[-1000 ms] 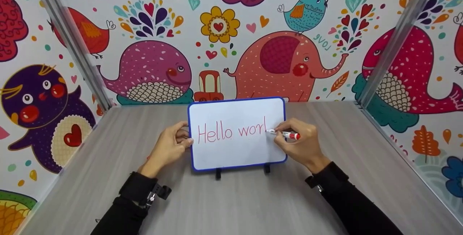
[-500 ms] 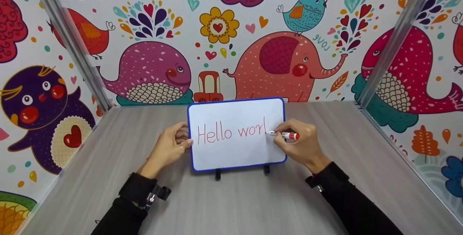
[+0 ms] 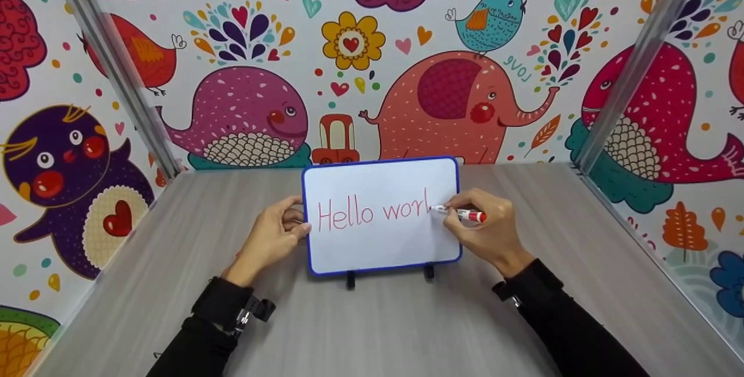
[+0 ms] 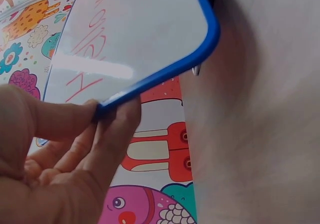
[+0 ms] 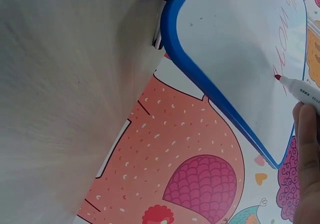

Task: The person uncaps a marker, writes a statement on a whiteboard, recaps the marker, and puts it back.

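Observation:
A small whiteboard (image 3: 378, 252) with a blue frame stands tilted back on black feet (image 3: 350, 279). Red handwriting (image 3: 372, 212) on it reads "Hello worl". At the board's left edge my left hand (image 3: 272, 237) pinches the frame, thumb in front and fingers behind, as the left wrist view (image 4: 70, 149) also shows. My right hand (image 3: 488, 229) holds a white marker (image 3: 465, 214) with a red end. In the right wrist view the red tip of the marker (image 5: 302, 92) is at the writing; whether it touches the surface I cannot tell.
The board rests on a grey wood-grain table (image 3: 383, 330). Behind it rises a wall (image 3: 360, 92) printed with cartoon animals, and metal posts (image 3: 128, 86) stand at both back corners. Side panels (image 3: 58, 191) close off left and right.
The right hand with the marker has shifted slightly right, and the marker tip is now just right of the last letter. The left hand and the board stay in place.

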Action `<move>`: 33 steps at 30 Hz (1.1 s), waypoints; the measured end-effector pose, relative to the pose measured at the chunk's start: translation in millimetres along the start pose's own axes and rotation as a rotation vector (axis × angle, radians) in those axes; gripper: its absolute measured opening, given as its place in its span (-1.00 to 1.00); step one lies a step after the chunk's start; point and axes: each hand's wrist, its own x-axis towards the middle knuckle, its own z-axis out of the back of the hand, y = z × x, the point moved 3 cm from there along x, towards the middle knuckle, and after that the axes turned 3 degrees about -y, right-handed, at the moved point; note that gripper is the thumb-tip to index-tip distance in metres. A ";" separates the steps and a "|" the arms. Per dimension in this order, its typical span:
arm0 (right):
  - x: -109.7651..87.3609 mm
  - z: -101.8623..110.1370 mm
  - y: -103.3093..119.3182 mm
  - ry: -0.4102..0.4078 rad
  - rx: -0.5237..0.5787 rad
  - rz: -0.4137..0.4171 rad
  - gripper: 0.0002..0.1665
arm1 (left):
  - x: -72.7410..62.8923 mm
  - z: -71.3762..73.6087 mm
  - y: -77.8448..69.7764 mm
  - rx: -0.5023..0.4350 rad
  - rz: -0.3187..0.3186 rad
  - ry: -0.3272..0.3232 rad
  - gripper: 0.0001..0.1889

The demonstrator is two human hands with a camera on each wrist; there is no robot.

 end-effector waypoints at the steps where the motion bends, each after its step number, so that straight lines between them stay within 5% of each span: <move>1: 0.5 1.0 0.5 -0.010 0.001 0.002 -0.82 | 0.0 0.0 0.0 -0.001 0.000 0.000 -0.45; 24: 2.2 29.1 -5.9 -0.072 0.043 -0.172 -0.69 | 1.4 -0.2 -0.1 0.009 -0.018 0.014 -0.45; 33: -2.3 29.9 -9.7 -0.027 -0.061 -0.086 -0.66 | -0.7 0.1 1.6 0.001 0.001 0.020 -0.53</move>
